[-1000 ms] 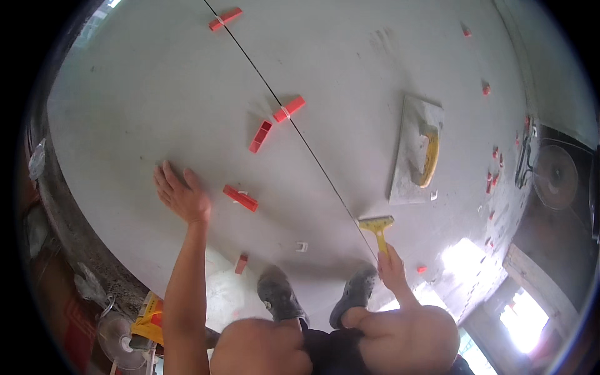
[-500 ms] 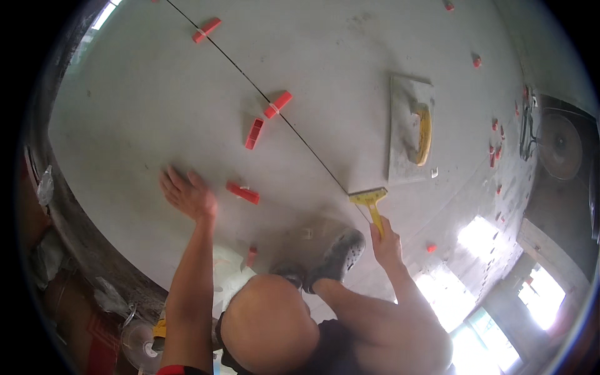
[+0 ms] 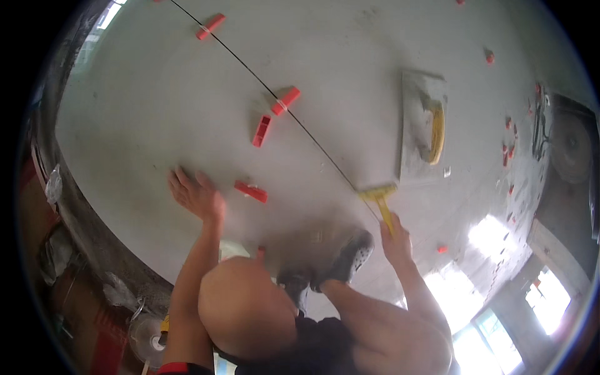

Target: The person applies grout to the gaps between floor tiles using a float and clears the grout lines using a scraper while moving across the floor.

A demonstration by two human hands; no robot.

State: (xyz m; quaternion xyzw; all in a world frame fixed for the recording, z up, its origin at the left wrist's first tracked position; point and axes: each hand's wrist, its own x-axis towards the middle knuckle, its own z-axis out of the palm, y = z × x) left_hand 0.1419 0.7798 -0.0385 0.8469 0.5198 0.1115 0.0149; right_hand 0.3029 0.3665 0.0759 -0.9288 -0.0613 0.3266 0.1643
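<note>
My right hand (image 3: 396,240) is closed round the handle of a yellow scraper (image 3: 379,192). The scraper's wide head rests on the pale tiled floor, its left end at the dark joint (image 3: 319,145) between two tiles. Flat on the tile to the left lies my left hand (image 3: 199,199), fingers spread and holding nothing. Just right of it is a loose red plastic wedge (image 3: 251,191). Farther away, a red wedge (image 3: 286,100) sits across the joint in a whitish clip, with another red wedge (image 3: 262,130) beside it.
A notched-looking flat trowel (image 3: 412,150) with a yellow handle lies right of the joint. Another wedge (image 3: 211,27) straddles the joint farther off. Several red pieces are scattered at right, near a fan (image 3: 570,140). My shoe (image 3: 355,253) stands close to the scraper. Clear plastic (image 3: 54,185) lies along the left edge.
The view has shifted slightly, so the floor items appear farther right. My left knee has moved left. The scraper stays at about the same place on the joint, and my left hand stays on the tile.
</note>
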